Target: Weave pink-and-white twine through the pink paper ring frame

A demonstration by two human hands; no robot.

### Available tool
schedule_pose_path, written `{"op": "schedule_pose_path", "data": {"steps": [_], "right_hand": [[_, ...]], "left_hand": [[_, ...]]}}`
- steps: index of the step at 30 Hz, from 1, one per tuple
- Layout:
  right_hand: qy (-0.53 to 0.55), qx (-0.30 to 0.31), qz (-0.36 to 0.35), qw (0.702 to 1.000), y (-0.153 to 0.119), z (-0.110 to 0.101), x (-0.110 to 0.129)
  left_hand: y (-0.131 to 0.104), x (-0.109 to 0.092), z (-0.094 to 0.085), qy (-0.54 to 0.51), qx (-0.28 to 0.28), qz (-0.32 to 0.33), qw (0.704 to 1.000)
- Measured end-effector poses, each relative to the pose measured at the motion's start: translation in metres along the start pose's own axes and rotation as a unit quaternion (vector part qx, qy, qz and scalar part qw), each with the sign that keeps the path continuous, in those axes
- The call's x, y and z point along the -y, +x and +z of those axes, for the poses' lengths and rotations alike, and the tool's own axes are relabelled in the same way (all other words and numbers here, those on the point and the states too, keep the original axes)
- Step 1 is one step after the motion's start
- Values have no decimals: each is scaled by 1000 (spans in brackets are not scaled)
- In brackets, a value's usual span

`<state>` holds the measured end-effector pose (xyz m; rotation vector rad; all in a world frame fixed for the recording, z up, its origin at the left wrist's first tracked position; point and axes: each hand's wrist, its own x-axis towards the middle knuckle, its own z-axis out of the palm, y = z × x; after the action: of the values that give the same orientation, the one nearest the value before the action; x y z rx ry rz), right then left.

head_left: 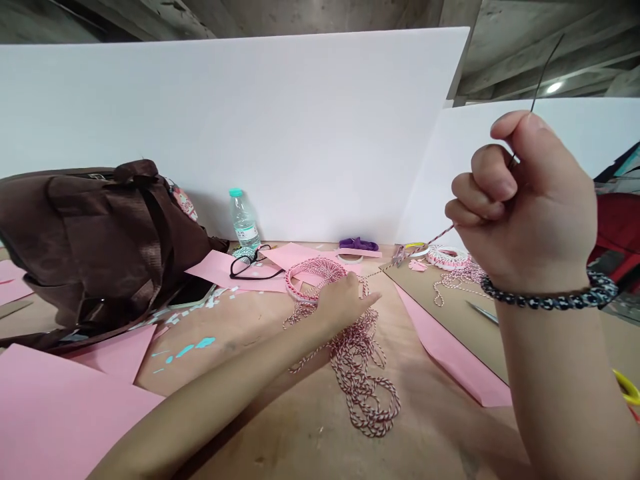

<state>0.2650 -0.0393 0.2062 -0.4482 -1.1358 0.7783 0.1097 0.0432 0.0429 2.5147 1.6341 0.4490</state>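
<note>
My right hand (530, 180) is raised high at the right, closed in a pinch around a thin dark needle (542, 72) that sticks up past the thumb. A taut red-and-white twisted cord (440, 235) runs from this fist down leftward to a pink-and-white woven ring (295, 283) with cord strung across it. Over the ring's right side lies my left hand (345, 300), gripping it, thumb stretched to the right; most of its fingers are hidden. Below that hand a loose tangle of the same cord (365, 380) spreads over the table.
At the left stand a brown bag (100, 240) and pink sheets (55, 413). Behind are a water bottle (245, 223), black glasses (257, 273) and a purple item (359, 245). On the right, a brown board (440, 320) carries scissors (483, 311); another woven ring (449, 258) sits beyond.
</note>
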Motion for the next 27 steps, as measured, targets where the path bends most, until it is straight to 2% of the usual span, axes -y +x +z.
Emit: {"op": "schedule_pose_path", "data": {"steps": [4,7,9,11,12,13,14,15,16,17,18,19,22,27], "right_hand": [[-4,9,3,1000,-2,0,0],[-9,11,-1,1000,0,-3,0],[-12,0,-6,1000,3,-7,0],[-14,-21,-5,1000,7,-13,-2],[-16,-31,-1,999,9,-16,-3],[-18,-39,4,999,11,-19,-5],[-22,-44,11,999,13,-21,-7],[-26,-44,18,999,14,-23,-9],[-31,-42,24,998,15,-25,-12],[-38,-39,26,998,15,-26,-13],[-44,-36,27,998,15,-26,-15],[-50,-32,27,998,15,-27,-16],[-61,-27,21,998,15,-28,-17],[-80,-24,13,996,14,-26,-23]], "left_hand": [[15,6,1,11,-5,14,1000],[13,11,-10,-9,-16,36,999],[2,13,-20,-25,-57,42,997],[-18,14,-25,-49,-174,78,980],[-31,14,-25,-27,-186,125,974],[-45,14,-23,7,-169,211,963],[-58,15,-20,43,-136,332,932],[-69,16,-16,64,-107,450,884],[-78,17,-12,83,-65,528,843],[-84,19,-8,78,-56,584,806],[-86,22,-5,71,-54,593,800],[-85,25,-4,65,-45,580,811],[-72,36,-4,77,-23,478,875],[-59,43,0,98,-28,470,877]]}}
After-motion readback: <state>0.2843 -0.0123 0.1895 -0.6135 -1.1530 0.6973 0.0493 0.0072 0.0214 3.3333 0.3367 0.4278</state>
